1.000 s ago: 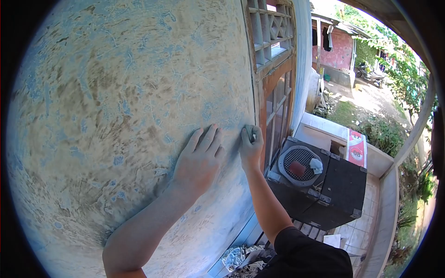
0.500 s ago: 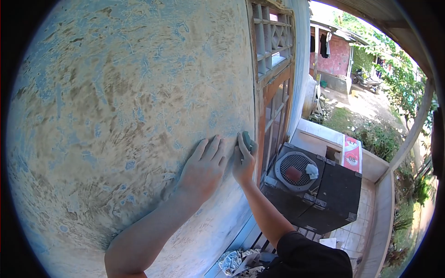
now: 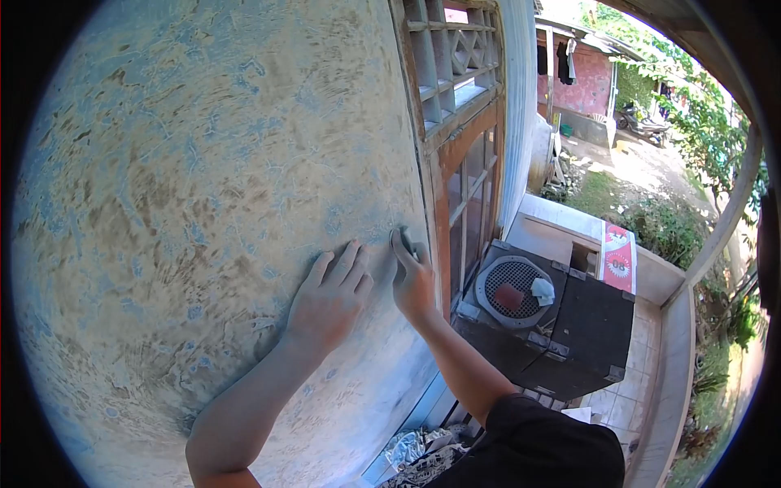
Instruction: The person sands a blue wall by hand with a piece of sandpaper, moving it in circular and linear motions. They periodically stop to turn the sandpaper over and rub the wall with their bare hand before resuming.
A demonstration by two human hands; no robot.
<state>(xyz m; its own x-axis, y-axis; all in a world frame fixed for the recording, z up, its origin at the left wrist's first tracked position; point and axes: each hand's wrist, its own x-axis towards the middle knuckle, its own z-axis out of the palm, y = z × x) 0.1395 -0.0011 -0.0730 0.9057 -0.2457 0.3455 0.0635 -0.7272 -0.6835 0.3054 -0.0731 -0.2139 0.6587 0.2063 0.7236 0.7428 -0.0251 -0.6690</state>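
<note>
A wall [image 3: 220, 187] with worn, patchy blue and cream paint fills the left of the head view. My left hand [image 3: 327, 305] lies flat on it, fingers stretched out and slightly apart, holding nothing. Just to its right, close to the wooden door frame, my right hand [image 3: 415, 289] presses a small folded piece of green sandpaper [image 3: 421, 251] to the wall. Most of that piece is hidden behind the fingers.
Beside the door [image 3: 464, 187] stands a black speaker box [image 3: 590, 333] with a round grille [image 3: 508, 281], a reddish pad and a white crumpled piece on top. Plastic wrapping [image 3: 404, 450] lies below. A low porch wall [image 3: 671, 366] runs along the right.
The view has turned a little, so wall and door sit further left. My right hand has shifted slightly against the wall, and less of the green sandpaper shows. My left hand stays flat on the wall.
</note>
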